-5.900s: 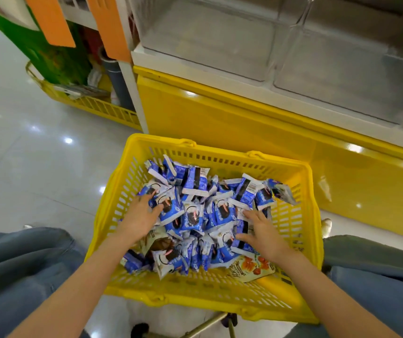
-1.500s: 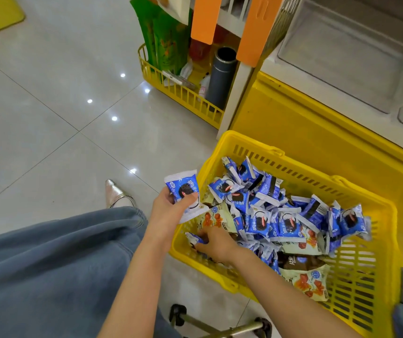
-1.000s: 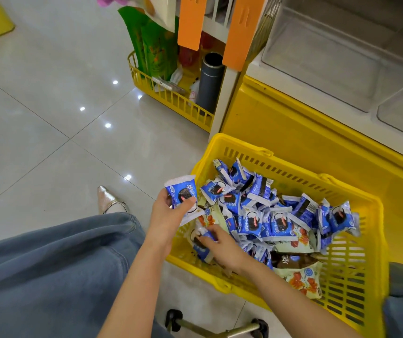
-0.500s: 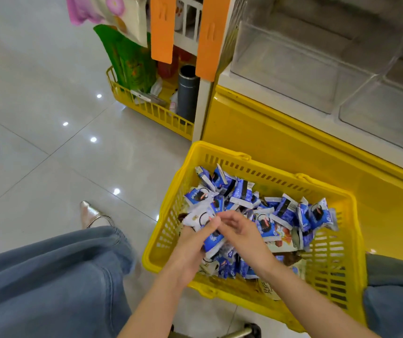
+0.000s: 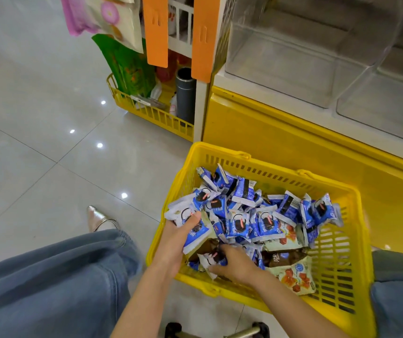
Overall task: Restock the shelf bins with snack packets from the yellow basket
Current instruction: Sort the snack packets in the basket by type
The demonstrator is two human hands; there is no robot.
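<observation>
The yellow basket [image 5: 342, 269] sits low in front of me, holding several blue-and-white snack packets [image 5: 242, 223], a brown packet [image 5: 283, 257] and an orange-patterned one [image 5: 295, 279]. My left hand [image 5: 174, 242] is at the basket's near left corner, closed on a small stack of blue packets [image 5: 195, 231]. My right hand [image 5: 232, 263] is just beside it, fingers curled on another blue packet [image 5: 211, 258] in the pile. The clear shelf bins [image 5: 288, 62] stand up and to the right, with nothing visible in them.
A yellow shelf base [image 5: 293, 142] runs behind the basket. To the left, a low yellow wire rack [image 5: 146, 113] holds a green bag [image 5: 127, 64] and a grey cylinder [image 5: 185, 96]. Orange tags [image 5: 156, 30] hang above. My jeans-clad legs flank the basket on grey tile.
My left hand, holding one blue packet outside the basket, has come over the pile and now holds a stack. My right hand put a packet into it and dropped back into the pile.
</observation>
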